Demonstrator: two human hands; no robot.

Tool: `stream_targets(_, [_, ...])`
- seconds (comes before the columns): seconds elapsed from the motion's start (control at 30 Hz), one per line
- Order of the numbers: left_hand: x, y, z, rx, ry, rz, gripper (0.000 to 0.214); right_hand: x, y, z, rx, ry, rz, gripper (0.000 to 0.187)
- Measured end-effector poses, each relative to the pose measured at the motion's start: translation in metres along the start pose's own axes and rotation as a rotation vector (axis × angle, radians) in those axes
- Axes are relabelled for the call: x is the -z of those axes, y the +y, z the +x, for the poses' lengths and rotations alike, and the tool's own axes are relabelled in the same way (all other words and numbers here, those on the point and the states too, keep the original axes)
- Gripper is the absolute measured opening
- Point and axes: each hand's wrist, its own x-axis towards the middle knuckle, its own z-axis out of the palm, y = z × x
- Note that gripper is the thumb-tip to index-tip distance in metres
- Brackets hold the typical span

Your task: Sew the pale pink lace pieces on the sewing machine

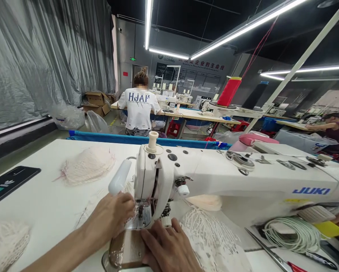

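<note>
A white JUKI sewing machine (226, 173) stands across the table before me. My left hand (115, 209) is just left of its presser foot (141, 212), fingers curled together at the edge of a cream lace piece (129, 187); the fingertips are partly hidden. In front of the foot, my right hand (169, 247) rests on the machine bed (126, 247), its fingers bent and apart. Beside it, under the machine arm, spreads a cream openwork lace fabric (211, 234). Whatever lies beneath the right palm is hidden.
Lace pieces (87, 166) lie on the left of the white table (58, 204), near a dark phone-like box (10, 183). At right are scissors (271, 251) and a coil of pale cord (292, 234). A person in a white shirt (139, 107) sits ahead.
</note>
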Motion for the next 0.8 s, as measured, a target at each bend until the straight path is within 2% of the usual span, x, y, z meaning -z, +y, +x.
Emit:
stream_targets(0.17, [0.011, -0.007, 0.032, 0.225, -0.169, -0.028, 0.017, 0.007, 0.001, 0.001, -0.093, -0.124, 0.149, 0.022])
stream_targets(0.27, [0.019, 0.0, 0.025, 0.358, -0.245, -0.031, 0.015, 0.019, -0.003, 0.006, -0.241, -0.226, 0.307, 0.018])
stream_targets(0.33, [0.028, 0.013, 0.007, 0.443, -0.291, -0.054, 0.011, 0.031, -0.011, 0.011, -0.378, -0.302, 0.48, 0.031])
stream_targets(0.4, [0.039, 0.033, -0.018, 0.5, -0.339, -0.114, 0.011, 0.045, -0.023, 0.017, -0.509, -0.374, 0.742, 0.054])
stream_targets(0.47, [0.051, 0.057, -0.043, 0.574, -0.381, -0.315, 0.019, 0.057, -0.037, 0.021, -0.59, -0.43, 1.045, 0.064])
stream_targets(0.53, [0.06, 0.079, -0.067, 0.657, -0.39, -0.663, 0.027, 0.065, -0.051, 0.023, -0.649, -0.467, 1.275, 0.049])
stream_targets(0.6, [0.065, 0.097, -0.087, 0.69, -0.399, -0.958, 0.034, 0.071, -0.065, 0.019, -0.703, -0.508, 1.368, 0.038])
stream_targets(0.67, [0.063, 0.109, -0.106, 0.673, -0.446, -1.05, 0.039, 0.077, -0.077, 0.011, -0.729, -0.573, 1.394, 0.04])
stream_targets(0.8, [0.049, 0.125, -0.136, 0.63, -0.519, -1.067, 0.043, 0.093, -0.091, -0.014, -0.701, -0.712, 1.484, 0.041])
